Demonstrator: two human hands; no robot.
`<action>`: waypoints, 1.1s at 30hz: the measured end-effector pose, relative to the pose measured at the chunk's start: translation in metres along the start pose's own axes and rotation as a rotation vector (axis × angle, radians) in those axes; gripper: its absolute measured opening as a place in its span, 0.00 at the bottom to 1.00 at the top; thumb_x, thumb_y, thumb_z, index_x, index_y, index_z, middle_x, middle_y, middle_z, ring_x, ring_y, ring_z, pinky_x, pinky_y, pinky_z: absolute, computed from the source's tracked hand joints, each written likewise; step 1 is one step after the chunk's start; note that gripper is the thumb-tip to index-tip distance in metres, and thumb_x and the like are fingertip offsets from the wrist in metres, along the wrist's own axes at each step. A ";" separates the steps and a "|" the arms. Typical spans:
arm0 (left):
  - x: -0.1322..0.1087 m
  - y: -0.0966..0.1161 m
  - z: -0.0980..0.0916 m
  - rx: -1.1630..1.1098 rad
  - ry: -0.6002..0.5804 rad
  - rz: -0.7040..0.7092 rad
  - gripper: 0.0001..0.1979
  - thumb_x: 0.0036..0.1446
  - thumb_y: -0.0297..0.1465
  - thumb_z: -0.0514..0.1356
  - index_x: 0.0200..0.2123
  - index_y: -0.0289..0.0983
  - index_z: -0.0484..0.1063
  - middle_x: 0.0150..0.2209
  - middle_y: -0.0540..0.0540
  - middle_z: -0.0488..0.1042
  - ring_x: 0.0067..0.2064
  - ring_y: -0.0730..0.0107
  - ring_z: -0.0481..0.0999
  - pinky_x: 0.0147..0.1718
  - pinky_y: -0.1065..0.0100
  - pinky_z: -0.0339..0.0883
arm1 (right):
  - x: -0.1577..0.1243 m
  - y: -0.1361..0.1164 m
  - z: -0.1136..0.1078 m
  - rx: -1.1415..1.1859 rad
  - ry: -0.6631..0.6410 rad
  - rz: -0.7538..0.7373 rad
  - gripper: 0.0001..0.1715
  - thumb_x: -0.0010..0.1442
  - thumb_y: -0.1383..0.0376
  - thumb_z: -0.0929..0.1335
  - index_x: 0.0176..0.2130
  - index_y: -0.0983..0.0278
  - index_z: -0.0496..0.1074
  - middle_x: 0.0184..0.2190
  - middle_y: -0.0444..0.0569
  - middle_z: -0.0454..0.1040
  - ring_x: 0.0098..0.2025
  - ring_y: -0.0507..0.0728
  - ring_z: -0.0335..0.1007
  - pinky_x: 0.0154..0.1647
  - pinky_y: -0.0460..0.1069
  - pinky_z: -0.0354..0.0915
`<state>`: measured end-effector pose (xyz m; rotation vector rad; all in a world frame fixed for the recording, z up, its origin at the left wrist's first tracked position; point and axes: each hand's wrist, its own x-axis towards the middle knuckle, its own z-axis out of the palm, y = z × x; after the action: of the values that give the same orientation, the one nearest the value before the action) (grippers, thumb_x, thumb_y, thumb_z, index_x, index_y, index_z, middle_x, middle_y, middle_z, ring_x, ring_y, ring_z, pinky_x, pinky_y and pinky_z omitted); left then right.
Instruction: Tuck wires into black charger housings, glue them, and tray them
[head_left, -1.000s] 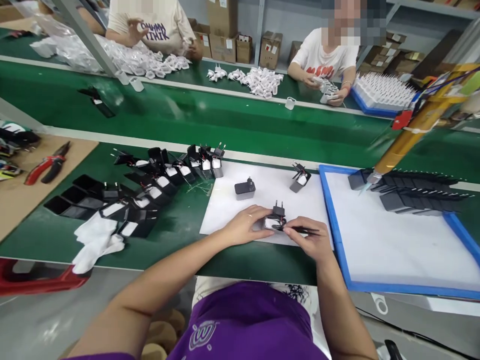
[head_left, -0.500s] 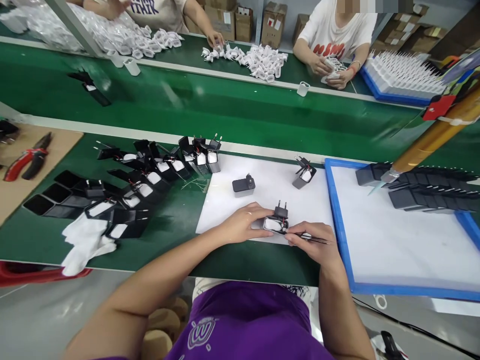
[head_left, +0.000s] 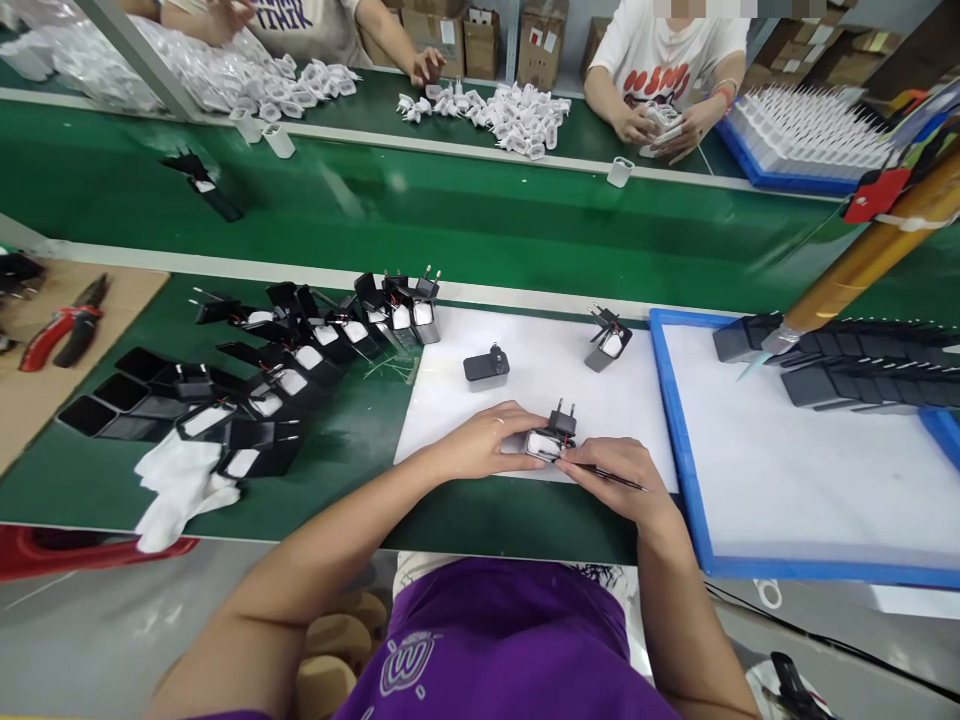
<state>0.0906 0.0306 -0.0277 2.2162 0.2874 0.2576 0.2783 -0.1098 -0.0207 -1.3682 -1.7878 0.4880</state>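
Note:
My left hand (head_left: 487, 440) is closed around the side of an open black power adapter (head_left: 541, 447), steadying it on the white sheet (head_left: 450, 410). The adapter's two-pin plug cap (head_left: 562, 420) stands tipped up at its far side, with white material and a bit of red wire inside the case. In my right hand (head_left: 619, 475) is a pair of dark tweezers (head_left: 619, 480), its tips at the adapter's near right edge. Farther back on the sheet lie a black adapter (head_left: 486, 368) with its casing together and another open adapter (head_left: 608, 342).
Several open adapters (head_left: 307, 358) crowd the left, near a white glove (head_left: 184, 480) and pliers (head_left: 67, 325). A blue-rimmed tray (head_left: 686, 470) holds rows of black adapters at right, below a hanging screwdriver-like tool (head_left: 847, 270). Two people work across a green divider (head_left: 450, 220).
My right hand and the tweezers have shifted slightly left along the adapter's near edge. My left hand keeps its hold. The view has moved a little.

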 end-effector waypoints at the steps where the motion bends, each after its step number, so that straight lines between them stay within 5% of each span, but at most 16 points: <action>1: 0.000 0.000 -0.001 0.002 -0.006 -0.005 0.23 0.57 0.41 0.62 0.52 0.37 0.70 0.45 0.40 0.75 0.48 0.59 0.72 0.47 0.62 0.66 | 0.000 0.000 0.000 -0.004 0.003 0.001 0.07 0.62 0.66 0.67 0.36 0.58 0.77 0.27 0.45 0.78 0.26 0.53 0.74 0.28 0.47 0.69; 15: -0.001 0.000 0.000 0.030 0.002 0.015 0.24 0.56 0.41 0.63 0.52 0.33 0.70 0.45 0.38 0.76 0.48 0.57 0.72 0.47 0.61 0.67 | 0.004 0.000 0.003 0.010 0.149 -0.058 0.04 0.59 0.69 0.70 0.35 0.62 0.76 0.28 0.46 0.79 0.29 0.54 0.76 0.30 0.46 0.70; 24: -0.002 -0.001 0.005 0.035 0.017 0.018 0.24 0.57 0.41 0.63 0.53 0.36 0.69 0.47 0.39 0.75 0.49 0.58 0.72 0.48 0.61 0.66 | 0.002 -0.007 -0.002 0.080 0.255 0.041 0.04 0.56 0.70 0.71 0.30 0.61 0.76 0.26 0.46 0.79 0.26 0.54 0.75 0.26 0.47 0.69; 33: -0.002 -0.004 0.007 0.035 0.038 0.038 0.23 0.57 0.40 0.63 0.53 0.36 0.69 0.49 0.39 0.74 0.50 0.57 0.71 0.50 0.60 0.65 | 0.003 -0.004 0.009 0.088 0.178 0.028 0.04 0.57 0.69 0.70 0.31 0.61 0.76 0.27 0.46 0.78 0.28 0.54 0.75 0.29 0.47 0.69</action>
<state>0.0900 0.0270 -0.0352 2.2548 0.2719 0.3178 0.2684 -0.1068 -0.0225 -1.3348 -1.5872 0.4403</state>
